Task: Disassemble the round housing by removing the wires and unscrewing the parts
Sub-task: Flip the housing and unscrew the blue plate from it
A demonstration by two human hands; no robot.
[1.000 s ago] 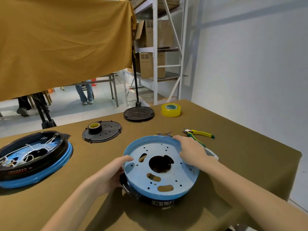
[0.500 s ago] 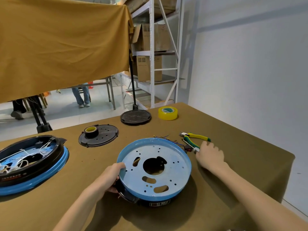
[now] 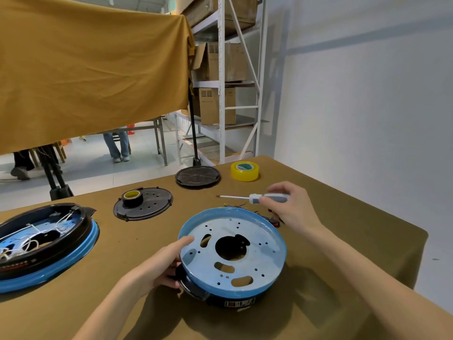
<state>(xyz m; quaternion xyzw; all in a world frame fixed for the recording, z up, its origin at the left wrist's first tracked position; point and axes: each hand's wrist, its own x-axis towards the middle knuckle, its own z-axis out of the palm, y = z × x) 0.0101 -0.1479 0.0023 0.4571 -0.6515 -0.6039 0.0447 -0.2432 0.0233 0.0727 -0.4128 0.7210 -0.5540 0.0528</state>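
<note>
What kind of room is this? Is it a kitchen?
Probably a workshop or storeroom, not a kitchen. There are metal shelves stacked with cardboard boxes, and a cloth-covered work table where a round housing is being taken apart, with a screwdriver in the right hand.

Right hand [image 3: 293, 204] off the housing [image 3: 232, 253] rim, moved out beside the pliers, now raised above the table gripping a screwdriver [image 3: 257, 198], tip pointing left
</note>
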